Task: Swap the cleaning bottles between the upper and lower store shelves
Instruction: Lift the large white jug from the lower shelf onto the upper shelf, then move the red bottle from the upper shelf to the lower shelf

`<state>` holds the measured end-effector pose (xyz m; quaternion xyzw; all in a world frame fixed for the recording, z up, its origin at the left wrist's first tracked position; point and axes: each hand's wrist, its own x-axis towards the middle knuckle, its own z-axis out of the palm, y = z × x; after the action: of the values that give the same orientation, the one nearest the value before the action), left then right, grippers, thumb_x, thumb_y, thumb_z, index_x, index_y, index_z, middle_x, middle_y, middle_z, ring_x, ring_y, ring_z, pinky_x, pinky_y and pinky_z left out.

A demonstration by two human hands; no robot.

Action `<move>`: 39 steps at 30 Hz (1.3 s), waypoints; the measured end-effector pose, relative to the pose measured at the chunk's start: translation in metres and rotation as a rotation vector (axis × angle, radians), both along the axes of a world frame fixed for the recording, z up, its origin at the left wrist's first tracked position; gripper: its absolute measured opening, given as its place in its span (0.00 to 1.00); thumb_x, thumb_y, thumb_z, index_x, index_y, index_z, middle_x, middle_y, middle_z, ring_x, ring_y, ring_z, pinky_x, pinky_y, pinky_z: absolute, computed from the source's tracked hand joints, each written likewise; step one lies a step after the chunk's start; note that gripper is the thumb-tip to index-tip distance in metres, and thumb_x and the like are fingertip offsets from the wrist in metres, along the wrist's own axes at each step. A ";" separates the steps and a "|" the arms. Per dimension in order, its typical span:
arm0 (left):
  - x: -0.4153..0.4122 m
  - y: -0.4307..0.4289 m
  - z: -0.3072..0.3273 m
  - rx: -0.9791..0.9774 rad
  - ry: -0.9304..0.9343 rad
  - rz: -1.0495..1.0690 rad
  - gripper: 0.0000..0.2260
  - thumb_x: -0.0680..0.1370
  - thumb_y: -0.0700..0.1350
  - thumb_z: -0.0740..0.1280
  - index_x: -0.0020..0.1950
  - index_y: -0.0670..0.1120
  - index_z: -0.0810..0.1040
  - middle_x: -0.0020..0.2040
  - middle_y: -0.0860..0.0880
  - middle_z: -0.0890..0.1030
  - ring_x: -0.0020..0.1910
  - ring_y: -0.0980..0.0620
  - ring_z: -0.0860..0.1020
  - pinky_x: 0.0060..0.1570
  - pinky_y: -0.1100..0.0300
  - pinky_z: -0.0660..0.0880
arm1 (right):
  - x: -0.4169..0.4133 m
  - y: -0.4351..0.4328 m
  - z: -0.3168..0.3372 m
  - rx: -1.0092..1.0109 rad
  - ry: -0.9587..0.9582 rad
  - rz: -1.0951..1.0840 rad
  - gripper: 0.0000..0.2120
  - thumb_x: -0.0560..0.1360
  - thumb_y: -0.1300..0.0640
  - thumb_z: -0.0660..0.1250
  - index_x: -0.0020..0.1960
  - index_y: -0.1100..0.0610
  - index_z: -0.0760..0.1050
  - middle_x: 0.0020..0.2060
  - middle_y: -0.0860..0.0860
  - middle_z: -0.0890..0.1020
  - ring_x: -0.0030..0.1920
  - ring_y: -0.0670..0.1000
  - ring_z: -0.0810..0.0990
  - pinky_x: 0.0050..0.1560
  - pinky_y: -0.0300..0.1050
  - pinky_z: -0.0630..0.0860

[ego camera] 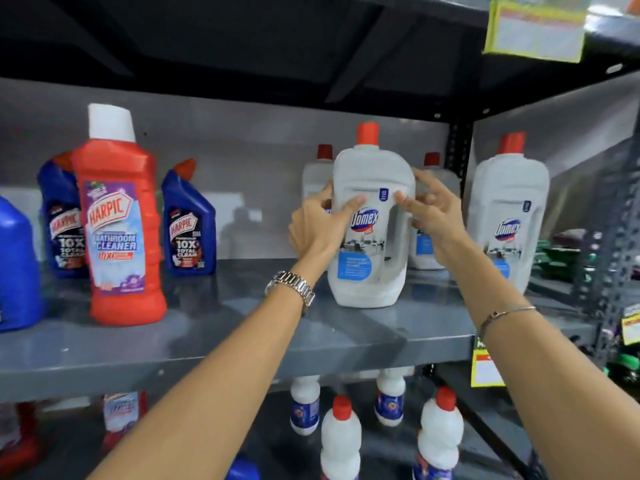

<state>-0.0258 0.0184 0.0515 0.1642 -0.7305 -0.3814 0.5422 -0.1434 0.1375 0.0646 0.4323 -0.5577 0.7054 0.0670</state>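
A large white Domex bottle with a red cap stands upright on the upper grey shelf. My left hand grips its left side and my right hand grips its right side, thumbs on the front label. Two more white Domex bottles stand behind it, partly hidden, and another Domex bottle stands to the right. On the lower shelf stand several smaller white bottles with red caps.
A red Harpic bathroom cleaner stands at the shelf's left, with two blue Harpic bottles behind it and a blue container at the far left. A black shelf upright rises behind the Domex bottles. Yellow price tags hang at the shelf edge.
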 end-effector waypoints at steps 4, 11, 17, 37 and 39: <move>-0.003 -0.001 -0.002 0.010 0.006 0.005 0.23 0.68 0.63 0.69 0.60 0.56 0.76 0.52 0.49 0.84 0.52 0.45 0.80 0.43 0.59 0.69 | -0.002 0.000 0.002 0.039 0.025 -0.013 0.19 0.72 0.61 0.70 0.61 0.52 0.72 0.44 0.48 0.82 0.37 0.36 0.82 0.34 0.27 0.75; -0.008 -0.001 -0.009 0.005 0.028 0.052 0.26 0.67 0.66 0.67 0.62 0.58 0.74 0.53 0.51 0.83 0.49 0.48 0.81 0.42 0.57 0.74 | 0.006 -0.003 -0.004 0.014 -0.022 -0.042 0.21 0.73 0.58 0.69 0.65 0.52 0.70 0.47 0.49 0.82 0.42 0.36 0.80 0.39 0.30 0.74; 0.012 -0.019 -0.014 0.018 0.109 0.053 0.25 0.68 0.62 0.70 0.62 0.55 0.74 0.61 0.52 0.80 0.56 0.53 0.79 0.55 0.52 0.76 | 0.051 -0.027 -0.013 -0.254 0.067 -0.475 0.21 0.71 0.55 0.67 0.64 0.51 0.71 0.62 0.50 0.75 0.61 0.50 0.73 0.61 0.42 0.70; 0.222 -0.159 -0.039 0.237 0.103 0.035 0.18 0.75 0.46 0.68 0.64 0.48 0.71 0.57 0.45 0.78 0.57 0.48 0.77 0.57 0.52 0.75 | 0.219 -0.206 -0.031 0.136 -0.081 0.396 0.19 0.72 0.60 0.70 0.62 0.60 0.71 0.41 0.49 0.80 0.43 0.51 0.80 0.39 0.38 0.78; 0.226 -0.159 -0.041 0.202 0.090 0.023 0.17 0.75 0.44 0.67 0.64 0.49 0.71 0.53 0.46 0.78 0.54 0.49 0.77 0.55 0.54 0.76 | 0.220 -0.210 -0.034 0.121 -0.106 0.379 0.19 0.71 0.60 0.71 0.60 0.60 0.73 0.42 0.50 0.80 0.45 0.53 0.81 0.46 0.46 0.80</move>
<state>0.1997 -0.1404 0.0106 0.2089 -0.6612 -0.4539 0.5596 0.0763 -0.0729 0.0303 0.4948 -0.5106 0.6924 -0.1227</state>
